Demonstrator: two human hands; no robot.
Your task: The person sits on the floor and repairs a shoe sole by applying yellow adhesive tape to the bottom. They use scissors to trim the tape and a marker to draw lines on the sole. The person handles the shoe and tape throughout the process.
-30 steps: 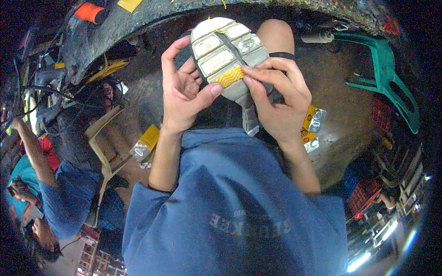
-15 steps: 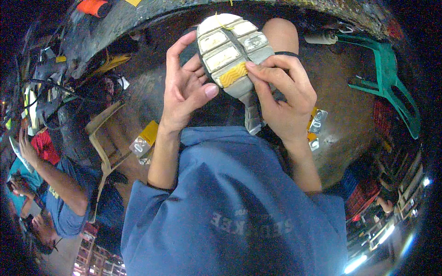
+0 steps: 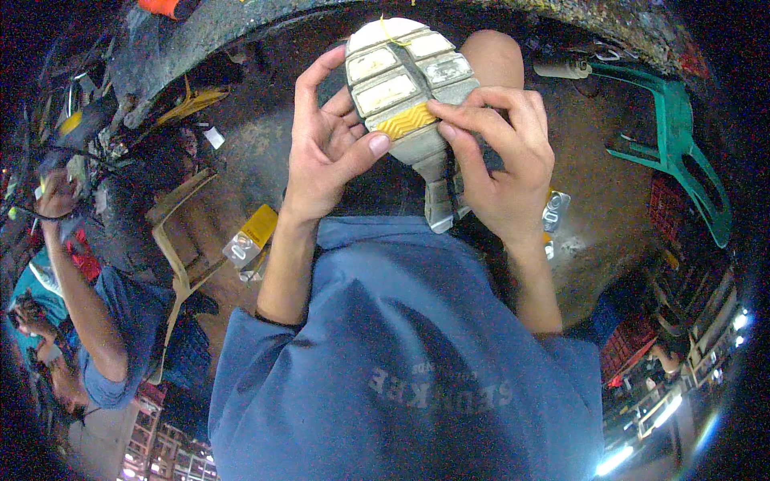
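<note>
The bare left arm (image 3: 286,276) and right arm (image 3: 536,293) reach forward. The left grip (image 3: 325,160) spreads, palm showing, thumb away from its fingers. On the right grip (image 3: 509,152), thumb and pointing finger nearly touch.

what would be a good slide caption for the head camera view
Left hand at the edge of a shoe sole, right hand at one end of its yellow strip.
</note>
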